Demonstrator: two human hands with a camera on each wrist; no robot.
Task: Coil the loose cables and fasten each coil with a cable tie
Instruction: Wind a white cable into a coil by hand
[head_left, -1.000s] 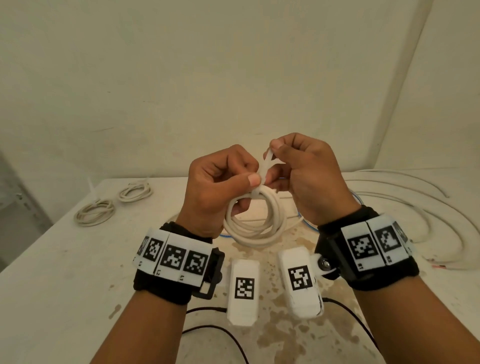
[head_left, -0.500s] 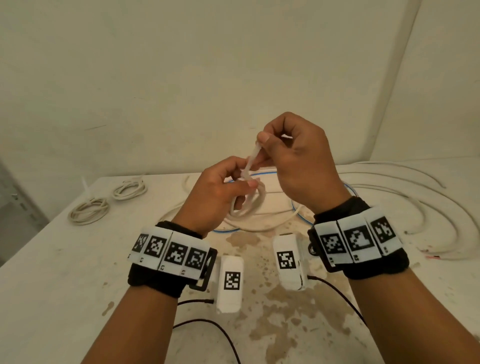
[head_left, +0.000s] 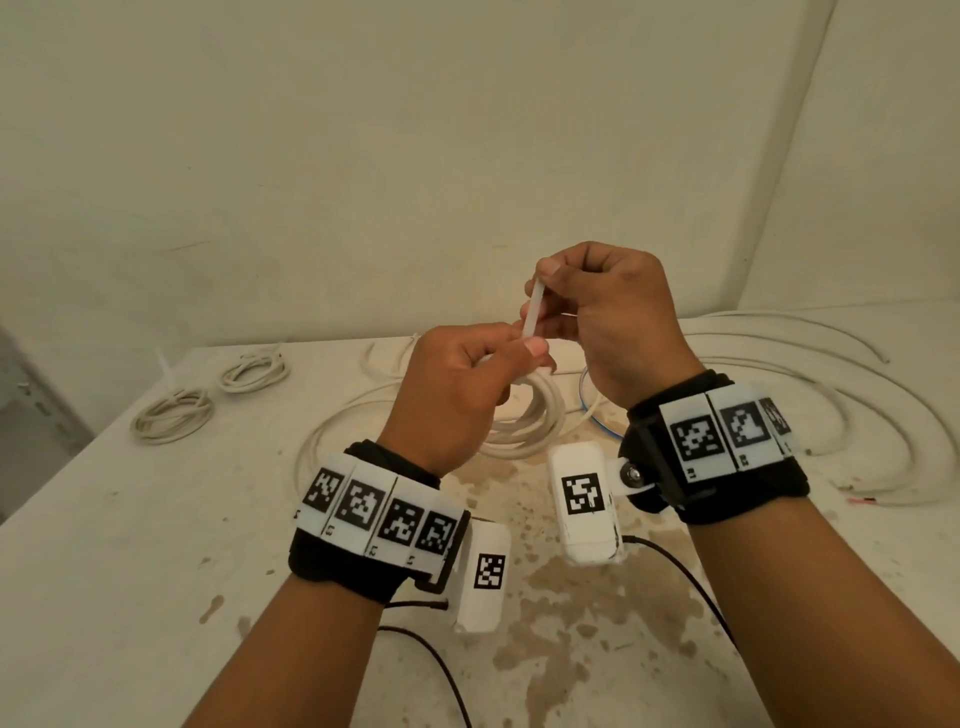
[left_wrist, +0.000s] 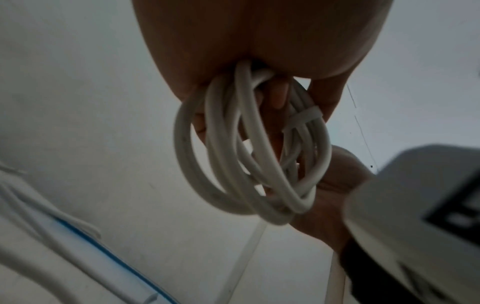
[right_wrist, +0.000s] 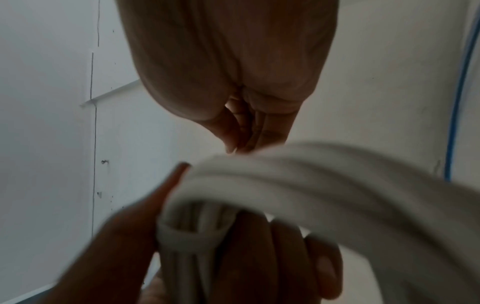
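My left hand (head_left: 467, 379) grips a coil of white cable (head_left: 530, 415) above the table, fingers curled round its top. A translucent white cable tie (head_left: 532, 312) is looped round the coil, and its tail stands up from my left thumb. My right hand (head_left: 587, 296) pinches that tail between thumb and forefinger, a little above the left hand. In the left wrist view the coil (left_wrist: 249, 156) hangs below the palm with the tie band (left_wrist: 303, 117) wrapped round several strands. The right wrist view shows the band (right_wrist: 189, 236) cinched round the strands, blurred.
Two tied white coils (head_left: 174, 415) (head_left: 253, 370) lie at the table's far left, a spare tie standing by them. Loose white cables (head_left: 831, 395) and a blue one (head_left: 589, 410) sweep across the back and right. The table (head_left: 130, 545) is stained in the middle. Walls close behind.
Both hands and the coil have dropped slightly away from me, then my right hand rose, drawing the tie's tail up and longer through its head. The loop round the coil has tightened.
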